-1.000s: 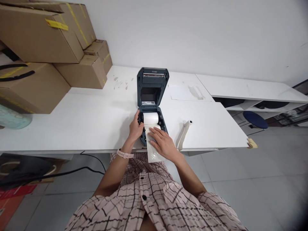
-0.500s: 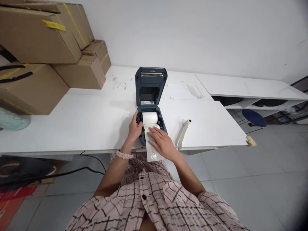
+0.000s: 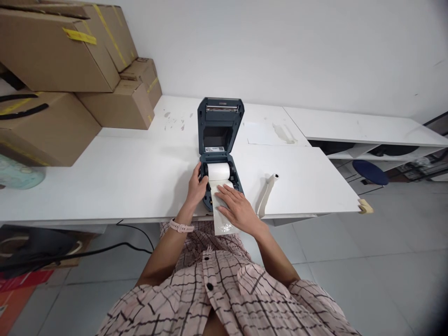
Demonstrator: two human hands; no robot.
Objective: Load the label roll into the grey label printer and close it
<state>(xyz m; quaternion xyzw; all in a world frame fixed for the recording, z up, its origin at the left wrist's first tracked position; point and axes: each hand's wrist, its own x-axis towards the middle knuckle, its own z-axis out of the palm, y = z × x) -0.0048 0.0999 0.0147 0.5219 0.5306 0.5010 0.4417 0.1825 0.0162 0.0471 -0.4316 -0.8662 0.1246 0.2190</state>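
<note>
A dark blue-grey label printer (image 3: pixel 206 201) stands on the white table with its lid (image 3: pixel 220 119) raised. Inside it sits a roll of white labels (image 3: pixel 219 171), and a strip of labels (image 3: pixel 224 226) runs from it over the printer's front and past the table edge. My left hand (image 3: pixel 196 185) grips the printer's left side, its thumb at the inner edge beside the roll. Flat across the strip lies my right hand (image 3: pixel 239 207), fingers stretched out and resting on it, hiding part of the printer's front right.
Cardboard boxes (image 3: pixel 115 105) are stacked at the left, with a pale green container (image 3: pixel 21 172) near them. A narrow core with a trailing paper strip (image 3: pixel 268 193) lies right of the printer. A blue stool (image 3: pixel 370 171) stands at the far right, beyond the table corner.
</note>
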